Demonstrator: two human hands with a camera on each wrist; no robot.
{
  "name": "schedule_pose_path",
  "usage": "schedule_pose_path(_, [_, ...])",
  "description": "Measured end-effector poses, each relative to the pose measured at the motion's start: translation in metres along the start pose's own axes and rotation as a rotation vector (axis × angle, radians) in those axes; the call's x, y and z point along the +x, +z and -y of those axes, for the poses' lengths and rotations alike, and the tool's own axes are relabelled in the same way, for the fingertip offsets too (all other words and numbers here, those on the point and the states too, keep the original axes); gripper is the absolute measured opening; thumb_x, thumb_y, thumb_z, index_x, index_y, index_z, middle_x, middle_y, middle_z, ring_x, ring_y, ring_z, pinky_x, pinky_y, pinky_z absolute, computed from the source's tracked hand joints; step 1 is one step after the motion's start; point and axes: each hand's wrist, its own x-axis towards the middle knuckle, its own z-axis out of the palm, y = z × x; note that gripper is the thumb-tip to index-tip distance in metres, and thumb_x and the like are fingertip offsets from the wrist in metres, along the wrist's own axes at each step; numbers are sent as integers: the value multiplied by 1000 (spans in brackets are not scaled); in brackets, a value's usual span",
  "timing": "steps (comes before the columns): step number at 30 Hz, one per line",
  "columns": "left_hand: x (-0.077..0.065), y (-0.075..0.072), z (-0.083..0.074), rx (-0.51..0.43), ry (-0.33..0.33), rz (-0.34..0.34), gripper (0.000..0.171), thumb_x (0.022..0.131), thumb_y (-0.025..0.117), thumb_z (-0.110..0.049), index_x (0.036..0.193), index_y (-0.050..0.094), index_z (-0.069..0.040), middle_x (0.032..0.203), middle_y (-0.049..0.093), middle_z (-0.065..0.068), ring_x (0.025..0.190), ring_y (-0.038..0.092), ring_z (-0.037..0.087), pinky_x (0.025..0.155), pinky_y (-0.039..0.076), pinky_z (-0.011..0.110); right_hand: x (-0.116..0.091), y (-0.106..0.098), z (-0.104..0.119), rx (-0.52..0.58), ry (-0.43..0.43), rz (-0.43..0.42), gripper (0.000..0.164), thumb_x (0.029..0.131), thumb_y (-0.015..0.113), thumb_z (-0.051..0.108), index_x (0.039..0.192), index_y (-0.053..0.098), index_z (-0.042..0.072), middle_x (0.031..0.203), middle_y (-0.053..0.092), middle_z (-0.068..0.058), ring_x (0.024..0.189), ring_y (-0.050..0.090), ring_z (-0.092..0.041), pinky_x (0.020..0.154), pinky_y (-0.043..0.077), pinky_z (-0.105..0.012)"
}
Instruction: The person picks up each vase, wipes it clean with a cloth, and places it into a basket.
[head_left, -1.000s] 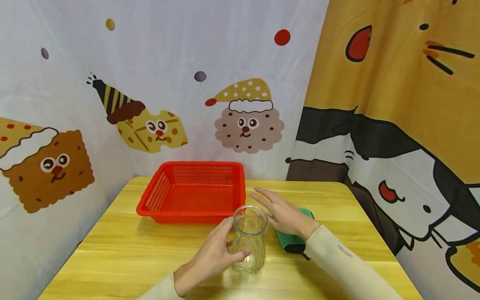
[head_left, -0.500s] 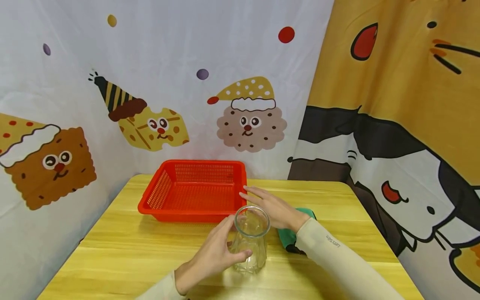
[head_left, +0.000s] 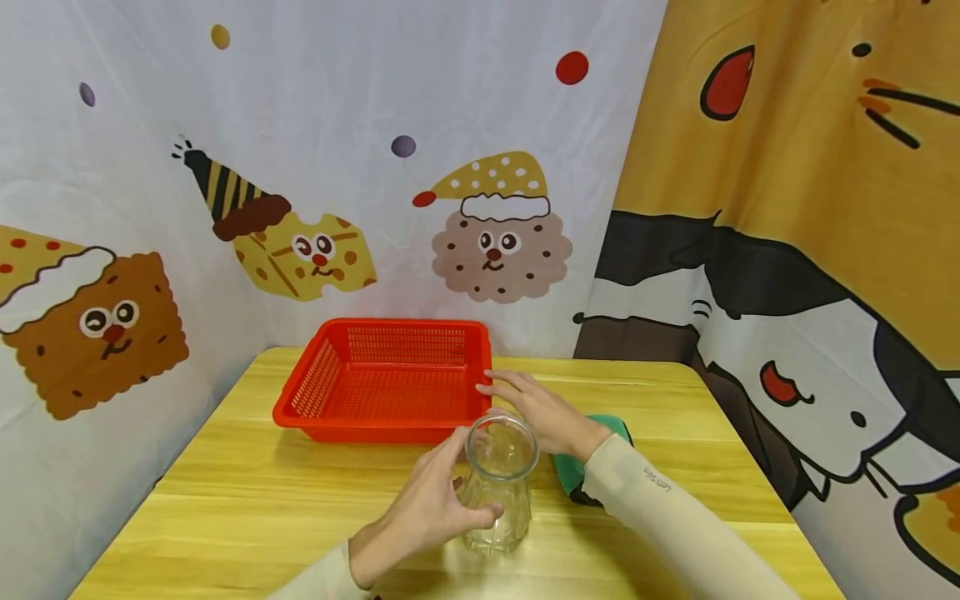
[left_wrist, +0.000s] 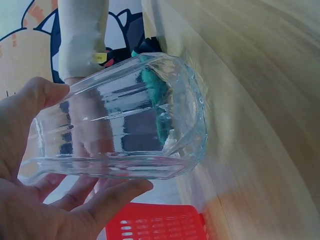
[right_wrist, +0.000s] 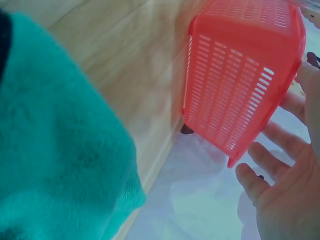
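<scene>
A clear glass vase (head_left: 512,504) with faceted sides and a round rim stands near the middle of the table, its mouth up. My left hand (head_left: 423,508) grips it from the left. In the left wrist view the thumb lies along one side of the vase (left_wrist: 125,120) and the fingers along the other. Behind the vase, my right hand (head_left: 543,414) reaches to the right side of a red plastic basket (head_left: 375,435). Its fingers are spread and gently bent, fingertips right at the basket's rim in the right wrist view.
A fuzzy green cloth (head_left: 573,479) with black edging lies under and beside the right forearm. The basket stands at the back of the wooden table (head_left: 225,517), with nothing visible inside. A printed cartoon curtain (head_left: 315,100) hangs behind the table.
My right hand has moved left, from above the green cloth to the basket's right rim, then nearly stopped. My left hand keeps its grip on the vase, which has barely shifted.
</scene>
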Motion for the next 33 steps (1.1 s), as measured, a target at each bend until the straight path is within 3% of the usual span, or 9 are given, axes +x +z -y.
schedule_pose_path(3, [-2,0,0,-7,-1,-8,89,79,104,-20,156,60,-23,140,78,2,132,79,30,98,75,40,4,2,3,19,19,-27,55,118,72,37,167,61,15,182,49,-18,168,49,-41,131,56,-65])
schedule_pose_path(6, [-4,0,1,8,-2,-18,89,78,104,-22,155,60,-27,138,77,1,129,79,30,91,76,37,7,3,6,21,60,-35,50,121,65,42,164,63,18,181,50,-16,167,51,-40,131,56,-64])
schedule_pose_path(12, [-10,-2,1,73,40,-39,86,76,105,-26,151,64,-23,136,77,2,122,78,25,85,70,26,10,5,10,32,157,2,65,122,55,56,177,51,20,189,39,-12,174,41,-42,138,48,-67])
schedule_pose_path(16, [-15,-7,0,121,64,-61,88,74,107,-27,151,65,-26,134,76,-2,118,76,18,86,67,24,12,6,12,31,188,18,75,122,51,61,182,40,17,193,31,-12,176,36,-44,141,43,-68])
schedule_pose_path(21, [-18,-15,0,175,76,-113,97,69,109,-26,155,64,-23,132,75,-4,114,72,9,86,68,25,16,12,16,-34,206,16,83,122,41,69,185,34,16,195,28,-13,176,37,-43,140,46,-65])
schedule_pose_path(23, [-19,-19,0,189,85,-140,98,68,109,-26,155,64,-22,132,74,-5,113,71,7,86,68,25,17,13,17,-74,206,15,83,122,42,69,185,34,15,194,28,-14,175,39,-43,139,47,-64])
schedule_pose_path(29, [-18,-33,-6,222,126,-205,91,68,108,-26,149,66,-21,125,71,-5,106,68,4,84,66,24,17,14,21,-153,200,5,88,114,66,61,183,38,13,192,33,-15,172,43,-42,140,47,-63])
schedule_pose_path(33, [-15,-44,-11,259,160,-238,90,69,107,-27,148,66,-17,122,67,-6,102,64,5,80,63,22,17,15,22,-152,217,-10,81,120,53,64,183,38,16,191,35,-13,172,43,-42,141,45,-64])
